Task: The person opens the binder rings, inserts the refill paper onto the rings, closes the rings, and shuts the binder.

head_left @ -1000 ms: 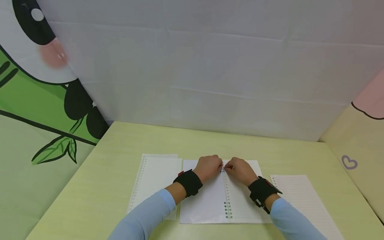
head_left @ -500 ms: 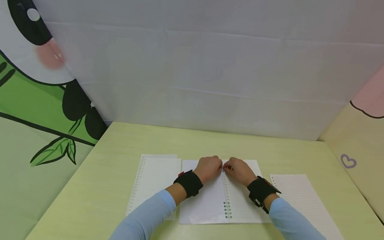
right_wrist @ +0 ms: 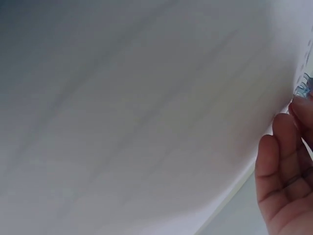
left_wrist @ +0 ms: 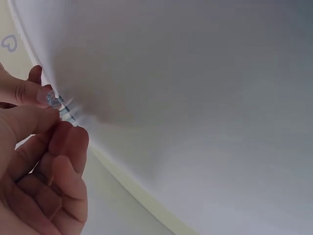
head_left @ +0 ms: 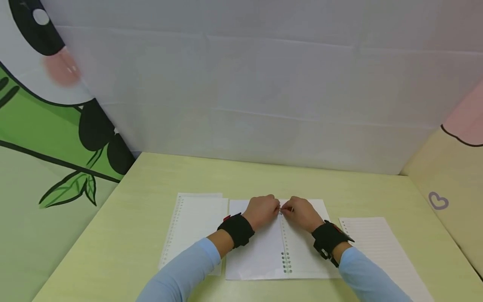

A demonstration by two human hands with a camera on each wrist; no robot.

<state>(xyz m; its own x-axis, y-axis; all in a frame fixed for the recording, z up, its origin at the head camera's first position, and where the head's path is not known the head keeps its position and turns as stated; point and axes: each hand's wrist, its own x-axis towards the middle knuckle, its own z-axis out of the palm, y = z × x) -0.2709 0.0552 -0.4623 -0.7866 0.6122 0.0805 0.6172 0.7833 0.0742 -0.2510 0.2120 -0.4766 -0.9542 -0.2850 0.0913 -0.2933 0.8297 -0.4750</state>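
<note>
An open loose-leaf notebook (head_left: 254, 260) lies flat, with white pages either side of its spine. Clear plastic binder rings (head_left: 286, 262) show at the near end of the spine. Over the far end, my left hand (head_left: 263, 212) and right hand (head_left: 302, 214) meet fingertip to fingertip. The left wrist view has bluish clear rings (left_wrist: 64, 108) between the two hands, left thumb and forefinger pinching them from below, right thumb (left_wrist: 43, 95) against their other side. At the right edge of the right wrist view, my right fingertips grip beside the rings (right_wrist: 304, 88); the page fills the rest.
Left of the notebook lies a stack of punched sheets (head_left: 200, 218), partly under my left sleeve (head_left: 181, 268). A ruled sheet (head_left: 377, 243) lies to the right, overlapped by my right forearm. Behind the pale yellow table (head_left: 241, 167) rises a white backdrop (head_left: 241, 84).
Both hands stay at the far end of the spine, with only slight finger movement. The rings there show less between the fingertips than a second ago.
</note>
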